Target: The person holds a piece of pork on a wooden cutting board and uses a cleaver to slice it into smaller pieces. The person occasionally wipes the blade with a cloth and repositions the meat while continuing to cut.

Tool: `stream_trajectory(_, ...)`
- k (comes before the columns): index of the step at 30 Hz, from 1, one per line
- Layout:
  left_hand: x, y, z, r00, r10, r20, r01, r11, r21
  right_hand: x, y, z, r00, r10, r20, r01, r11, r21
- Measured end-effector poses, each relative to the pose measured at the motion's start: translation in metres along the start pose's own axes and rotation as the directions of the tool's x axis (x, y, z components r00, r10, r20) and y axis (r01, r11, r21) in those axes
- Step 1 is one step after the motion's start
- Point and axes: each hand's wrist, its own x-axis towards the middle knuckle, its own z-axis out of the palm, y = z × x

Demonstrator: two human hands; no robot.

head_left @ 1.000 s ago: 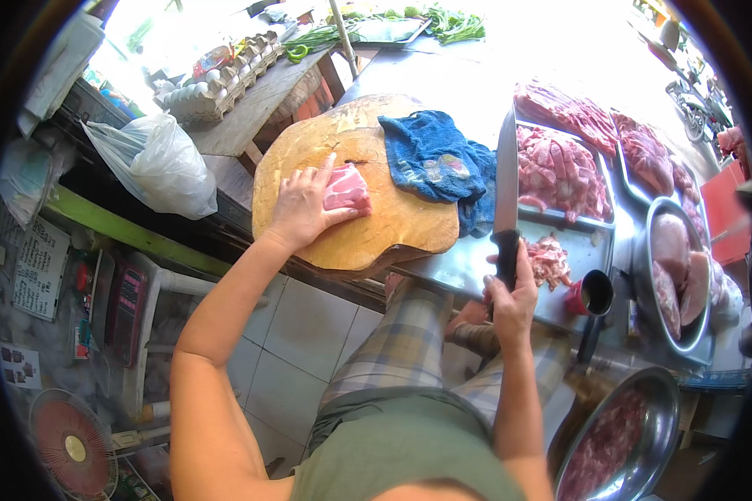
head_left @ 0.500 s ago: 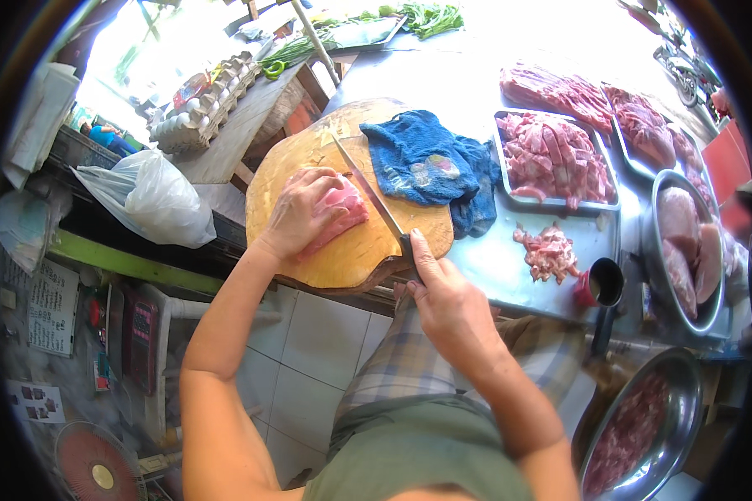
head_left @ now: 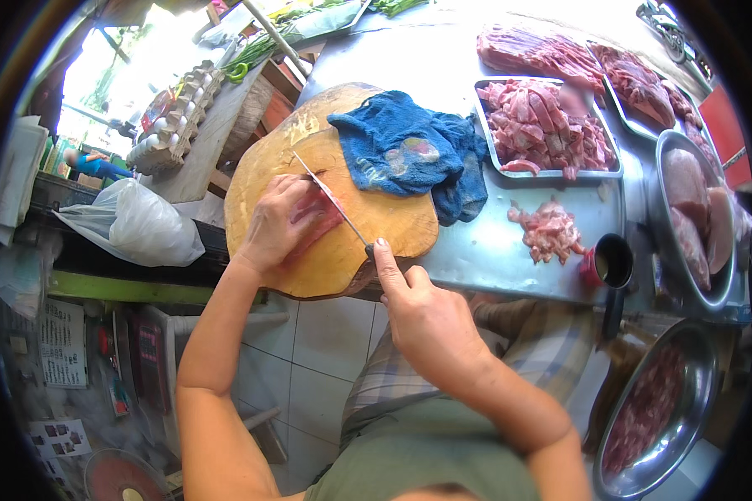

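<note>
A slab of raw meat (head_left: 316, 227) lies on the round wooden chopping board (head_left: 251, 179). My left hand (head_left: 276, 221) bears down on it with bent fingers, gripping its left side. In my right hand (head_left: 430, 313) is the dark handle of a long kitchen knife (head_left: 332, 199), with my index finger stretched along the top. The blade runs slantwise across the meat's right side, close to my left fingertips; how deep its edge sits I cannot tell. A rumpled blue cloth (head_left: 393, 146) covers the board's far right part.
Right of the board, the metal table holds a tray of cut meat (head_left: 551, 125), a heap of small scraps (head_left: 547, 230), a dark dipper (head_left: 612, 260) and a bowl of large meat pieces (head_left: 689, 209). A basin (head_left: 656, 409) stands lower right. Eggs (head_left: 171, 117) and a white bag (head_left: 142, 225) are left.
The knife has shifted left, from beside the meat to across it, and my right hand has gone with it. My left hand keeps its hold. The whole view has moved slightly.
</note>
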Motion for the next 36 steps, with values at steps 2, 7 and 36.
stream_trajectory(2, 0.0, -0.001, 0.001, 1.0, -0.006, -0.002, 0.006, 1.0, -0.009, -0.002, -0.001, -0.002, 1.0, -0.003, 0.004, 0.003, 1.0, -0.025)
stream_trajectory(7, 0.002, 0.003, 0.0, 1.0, -0.012, -0.007, 0.012, 0.999, -0.03, 0.003, -0.01, -0.007, 1.0, -0.018, -0.008, 0.018, 0.994, -0.104)
stream_trajectory(36, -0.039, -0.005, 0.003, 0.989, -0.134, -0.067, 0.131, 0.99, -0.046, 0.035, 0.003, 0.005, 0.992, 0.047, 0.12, -0.048, 0.999, 0.002)
